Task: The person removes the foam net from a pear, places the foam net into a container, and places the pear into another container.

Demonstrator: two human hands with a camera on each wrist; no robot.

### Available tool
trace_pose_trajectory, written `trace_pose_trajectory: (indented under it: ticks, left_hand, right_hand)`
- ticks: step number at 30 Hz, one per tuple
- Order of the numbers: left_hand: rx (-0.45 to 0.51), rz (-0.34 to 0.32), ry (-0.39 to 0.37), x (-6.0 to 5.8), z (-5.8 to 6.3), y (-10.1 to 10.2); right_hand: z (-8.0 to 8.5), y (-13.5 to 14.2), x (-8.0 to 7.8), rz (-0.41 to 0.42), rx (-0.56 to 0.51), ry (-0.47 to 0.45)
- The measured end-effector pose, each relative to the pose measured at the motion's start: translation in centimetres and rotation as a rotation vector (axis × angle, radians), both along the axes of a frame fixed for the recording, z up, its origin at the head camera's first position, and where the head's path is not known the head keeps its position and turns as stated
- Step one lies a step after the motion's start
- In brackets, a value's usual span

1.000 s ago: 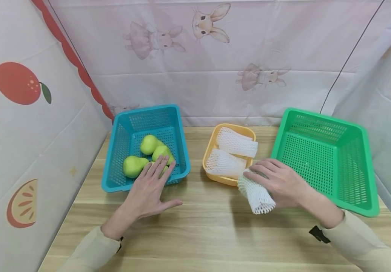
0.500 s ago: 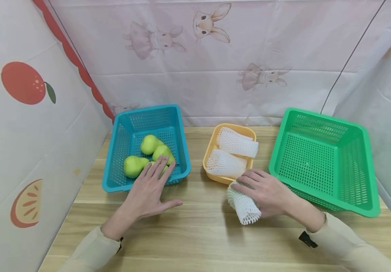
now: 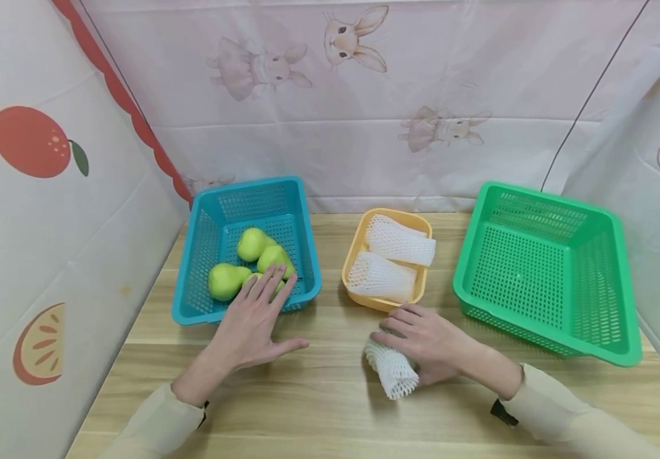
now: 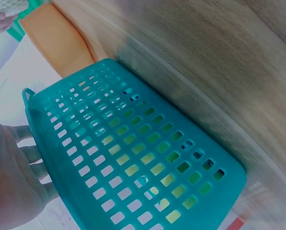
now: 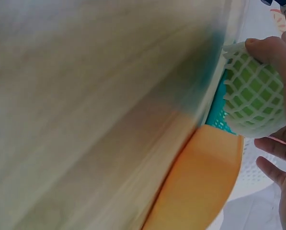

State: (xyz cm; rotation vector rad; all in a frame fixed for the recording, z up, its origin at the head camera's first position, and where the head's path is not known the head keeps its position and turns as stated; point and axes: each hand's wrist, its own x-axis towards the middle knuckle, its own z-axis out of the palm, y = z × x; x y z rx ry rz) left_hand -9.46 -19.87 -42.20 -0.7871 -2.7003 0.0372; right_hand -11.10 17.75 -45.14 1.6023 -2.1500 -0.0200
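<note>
My right hand [image 3: 427, 341] holds a pear in a white foam net sleeve [image 3: 392, 370] over the wooden table, in front of the orange tray [image 3: 373, 302]. Through the mesh, green fruit skin shows in the right wrist view, where my thumb presses the sleeve [image 5: 253, 91]. My left hand [image 3: 250, 331] reaches over the front rim of the blue basket [image 3: 314, 261], fingers straight and thumb spread. Several green pears [image 3: 223, 282] lie in that basket, one partly hidden beneath my left fingers. Seen from the left wrist, the hand [image 4: 13, 187] is beside the basket's perforated wall [image 4: 133, 139].
Two white foam net sleeves [image 3: 399, 241] lie in the orange tray, between the two baskets. At the right stands a larger green basket [image 3: 519, 274] with nothing in it. Fabric walls [image 3: 364, 153] close off the back and both sides of the table [image 3: 307, 408].
My right hand has moved left and nearer to me with the netted pear, away from the green basket. My left hand has stayed in place over the blue basket.
</note>
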Motion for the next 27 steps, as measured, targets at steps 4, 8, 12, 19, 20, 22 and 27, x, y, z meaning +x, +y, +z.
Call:
trace_pose_trajectory:
  ticks: [4,8,12,19,20,22,27]
  left_hand:
    - [0.003,0.005,-0.011,0.14,-0.03,-0.07]
    - [-0.006,0.007,-0.008,0.18,-0.02,-0.14]
    - [-0.011,0.006,0.001,0.18,0.05,-0.1]
    - [0.001,0.01,-0.005,0.3,0.15,0.07]
    - [-0.001,0.012,-0.005,0.3,0.15,0.07]
    - [-0.001,0.015,-0.006,0.3,0.17,0.07]
    - [-0.01,0.017,-0.014,0.33,0.22,0.05]
  right_hand:
    - [-0.42,-0.37,0.42,-0.025,0.026,-0.025]
    - [-0.57,-0.54,0.69,-0.041,0.042,-0.038]
    - [-0.74,-0.59,0.77,-0.055,0.046,-0.048]
    - [-1.01,-0.43,0.92,-0.074,0.042,-0.087]
    - [-0.99,-0.41,0.93,-0.08,0.038,-0.093]
    - [-0.93,-0.35,0.91,-0.09,0.028,-0.11]
    - [-0.78,-0.16,0.8,-0.102,0.014,-0.149]
